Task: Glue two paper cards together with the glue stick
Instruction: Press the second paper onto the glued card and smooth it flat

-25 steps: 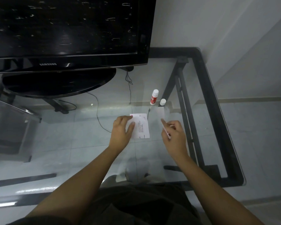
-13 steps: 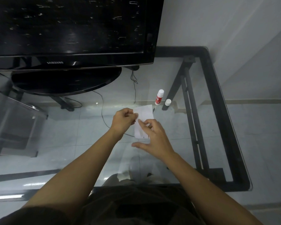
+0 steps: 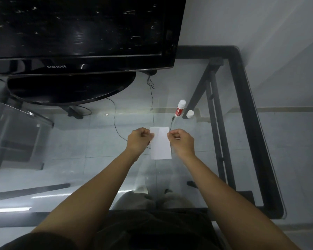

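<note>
White card (image 3: pixel 160 145) hangs over the glass table (image 3: pixel 242 91), its top corners pinched by the left hand (image 3: pixel 138 141) and the right hand (image 3: pixel 182 142), fingers curled. It may be two cards stacked; only one face shows. Beyond it the glue stick (image 3: pixel 179 108) stands upright, a white cap (image 3: pixel 190 114) just beside. A TV (image 3: pixel 79 33) sits far left.

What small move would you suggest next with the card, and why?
Probably lower the card onto the glass table and press it flat: the left hand and right hand pinch only its top corners, so nothing presses the rest.
</note>
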`<state>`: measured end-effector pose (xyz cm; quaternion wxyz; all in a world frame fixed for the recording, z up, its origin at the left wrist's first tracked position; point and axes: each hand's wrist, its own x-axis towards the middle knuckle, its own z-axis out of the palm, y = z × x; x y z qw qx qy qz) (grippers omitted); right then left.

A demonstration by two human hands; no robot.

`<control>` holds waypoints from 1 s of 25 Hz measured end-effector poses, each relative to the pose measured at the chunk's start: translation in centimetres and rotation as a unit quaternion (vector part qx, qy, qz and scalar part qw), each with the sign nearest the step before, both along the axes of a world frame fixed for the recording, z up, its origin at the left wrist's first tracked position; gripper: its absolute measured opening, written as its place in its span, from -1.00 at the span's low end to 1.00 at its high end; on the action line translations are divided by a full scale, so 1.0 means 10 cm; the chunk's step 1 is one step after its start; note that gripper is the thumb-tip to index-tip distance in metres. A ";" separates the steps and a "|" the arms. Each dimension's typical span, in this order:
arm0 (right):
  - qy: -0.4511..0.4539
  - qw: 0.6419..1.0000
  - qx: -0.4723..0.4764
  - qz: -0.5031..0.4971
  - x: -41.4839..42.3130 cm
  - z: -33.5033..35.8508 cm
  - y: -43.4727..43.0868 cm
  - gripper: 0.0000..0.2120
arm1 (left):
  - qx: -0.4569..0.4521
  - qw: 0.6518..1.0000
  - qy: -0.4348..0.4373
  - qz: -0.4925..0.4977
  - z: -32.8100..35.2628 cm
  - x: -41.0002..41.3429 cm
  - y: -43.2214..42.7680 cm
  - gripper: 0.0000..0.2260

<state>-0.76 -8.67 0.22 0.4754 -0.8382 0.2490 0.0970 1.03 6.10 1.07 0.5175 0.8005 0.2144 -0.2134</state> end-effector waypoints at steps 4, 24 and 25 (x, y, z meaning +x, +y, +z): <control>0.019 0.999 -0.028 0.010 0.08 -0.07 0.00 -0.89 | 0.068 0.995 -0.044 -0.052 -0.07 0.04 -0.01 -0.85; 0.016 0.998 -0.055 0.007 0.13 -0.09 0.01 -0.87 | 0.115 0.993 -0.023 -0.029 -0.08 0.14 -0.12 -0.88; 0.010 0.998 -0.060 0.007 0.13 -0.10 0.02 -0.88 | 0.118 0.992 -0.020 -0.026 -0.08 0.14 -0.12 -0.88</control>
